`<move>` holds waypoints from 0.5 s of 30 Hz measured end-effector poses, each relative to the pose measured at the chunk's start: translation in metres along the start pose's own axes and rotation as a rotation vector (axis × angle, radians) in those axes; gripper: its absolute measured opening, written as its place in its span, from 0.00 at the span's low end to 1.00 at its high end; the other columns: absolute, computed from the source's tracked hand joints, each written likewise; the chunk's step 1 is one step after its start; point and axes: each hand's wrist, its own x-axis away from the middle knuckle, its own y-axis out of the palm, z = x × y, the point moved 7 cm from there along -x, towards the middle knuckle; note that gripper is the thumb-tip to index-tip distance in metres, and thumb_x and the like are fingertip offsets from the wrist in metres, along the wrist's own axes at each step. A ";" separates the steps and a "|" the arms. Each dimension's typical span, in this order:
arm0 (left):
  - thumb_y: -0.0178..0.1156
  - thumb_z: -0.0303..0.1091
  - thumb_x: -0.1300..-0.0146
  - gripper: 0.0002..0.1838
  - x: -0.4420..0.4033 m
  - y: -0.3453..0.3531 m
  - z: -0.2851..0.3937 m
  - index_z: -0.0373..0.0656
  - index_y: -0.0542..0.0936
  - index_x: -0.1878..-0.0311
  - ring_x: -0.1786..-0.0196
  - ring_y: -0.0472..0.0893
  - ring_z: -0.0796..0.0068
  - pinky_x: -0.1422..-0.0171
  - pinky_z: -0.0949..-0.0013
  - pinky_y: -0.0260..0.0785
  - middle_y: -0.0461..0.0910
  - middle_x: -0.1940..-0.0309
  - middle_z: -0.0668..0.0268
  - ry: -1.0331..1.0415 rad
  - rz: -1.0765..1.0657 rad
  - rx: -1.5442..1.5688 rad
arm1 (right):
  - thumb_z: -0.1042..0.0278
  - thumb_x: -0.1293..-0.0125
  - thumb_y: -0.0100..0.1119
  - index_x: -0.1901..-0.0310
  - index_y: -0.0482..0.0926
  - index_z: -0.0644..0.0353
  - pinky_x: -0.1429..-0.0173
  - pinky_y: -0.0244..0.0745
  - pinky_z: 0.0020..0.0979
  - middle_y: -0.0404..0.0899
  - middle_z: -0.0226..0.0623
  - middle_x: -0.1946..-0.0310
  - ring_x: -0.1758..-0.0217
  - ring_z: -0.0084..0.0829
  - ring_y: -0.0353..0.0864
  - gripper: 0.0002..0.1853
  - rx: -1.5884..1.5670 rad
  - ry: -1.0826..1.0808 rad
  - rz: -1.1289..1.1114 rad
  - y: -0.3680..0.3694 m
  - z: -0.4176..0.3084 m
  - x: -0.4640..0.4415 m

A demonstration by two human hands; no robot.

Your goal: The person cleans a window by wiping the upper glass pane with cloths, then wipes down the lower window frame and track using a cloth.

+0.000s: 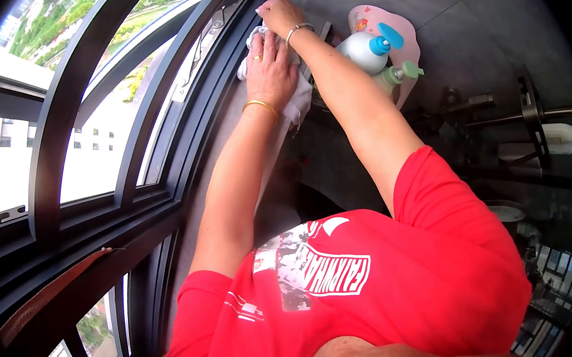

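Note:
A bunched white cloth point(301, 99) lies along the dark window frame, with one end hanging down on the inner side. My left hand point(269, 78), with a ring and a gold bracelet, rests on top of it, fingers stretched out and slightly apart. Just beyond, my right hand point(282, 17), wearing a silver bracelet, is closed at the cloth's far end. Its fingers are curled and the grip is partly hidden. To the right of my right forearm stand a white pump bottle point(358, 51) with a blue top and a green pump bottle point(389, 77).
Curved dark bars point(55, 110) of the window run along the left, with buildings and greenery outside. A pink patterned item point(409, 42) is behind the bottles. Metal fittings point(532, 113) are at the right. A reddish-brown strip point(51, 291) lies on the lower-left frame.

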 end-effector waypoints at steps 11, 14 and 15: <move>0.61 0.39 0.43 0.25 0.002 -0.006 0.000 0.42 0.77 0.42 0.31 0.65 0.39 0.28 0.46 0.59 0.69 0.34 0.49 -0.018 0.008 0.047 | 0.71 0.32 0.54 0.54 0.77 0.68 0.57 0.75 0.30 0.79 0.37 0.63 0.62 0.27 0.78 0.10 -1.335 0.204 0.370 0.018 0.051 0.033; 0.61 0.39 0.43 0.25 0.000 -0.008 0.001 0.41 0.77 0.43 0.31 0.66 0.40 0.28 0.47 0.59 0.69 0.34 0.49 -0.028 -0.007 0.055 | 0.73 0.33 0.54 0.55 0.77 0.67 0.57 0.75 0.29 0.79 0.36 0.64 0.62 0.27 0.78 0.09 -1.490 0.217 0.335 0.017 0.046 0.034; 0.61 0.39 0.43 0.25 0.001 -0.009 0.001 0.41 0.77 0.43 0.31 0.66 0.40 0.28 0.47 0.59 0.69 0.34 0.49 -0.028 -0.007 0.054 | 0.74 0.33 0.54 0.55 0.77 0.67 0.57 0.75 0.29 0.79 0.36 0.63 0.62 0.27 0.78 0.09 -1.545 0.217 0.314 0.019 0.045 0.033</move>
